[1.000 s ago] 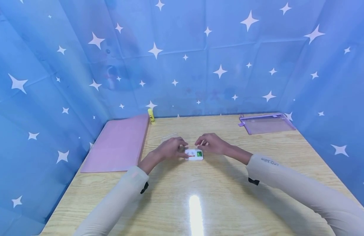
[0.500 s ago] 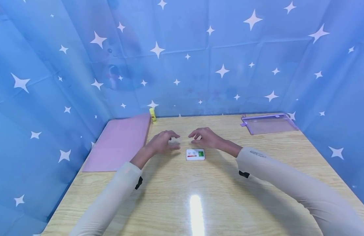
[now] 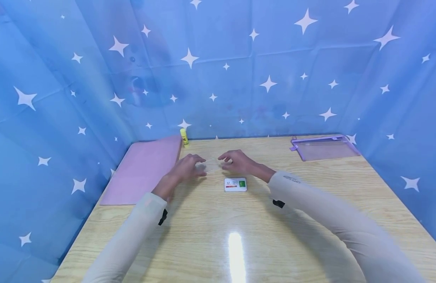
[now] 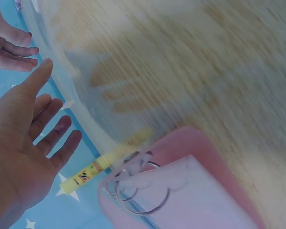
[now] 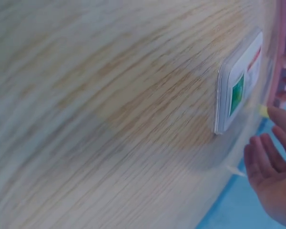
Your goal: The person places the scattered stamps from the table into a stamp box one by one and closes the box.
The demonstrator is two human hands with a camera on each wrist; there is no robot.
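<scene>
Overall, the largest element is a blue curtain point(image 3: 221, 78) printed with white stars, enclosing the rear and sides of a wood-grain surface point(image 3: 200, 239). At the left rear of the surface lies a pink folder point(image 3: 141, 173). Only the left wrist view exposes its metal rings point(image 4: 168, 196). At the right rear, well apart from the folder, lies a purple-edged mesh pouch point(image 3: 325, 150).

Two hands occupy the centre. Left hand point(image 3: 187, 167): grip spread, thumb well apart from the fingers; the left wrist view shows the fingers extended and separated. Right hand point(image 3: 237, 162): grip likewise spread, palm and loosely extended fingers visible in the right wrist view. The fingertips face each other across a gap.

Within that gap, the head view shows a thin clear piece point(image 3: 211, 165). Contact with either grip cannot be determined, and neither wrist view shows the piece distinctly.

Nearer the wearer, a white card case point(image 3: 235, 184) lies flat, apart from both hands. The head view shows its red band and green square; the right wrist view adds a transparent rim.

Smallest: a yellow glue stick point(image 3: 184, 136), upright beside the folder's far corner. Its dark label is readable as a mark only in the left wrist view.
</scene>
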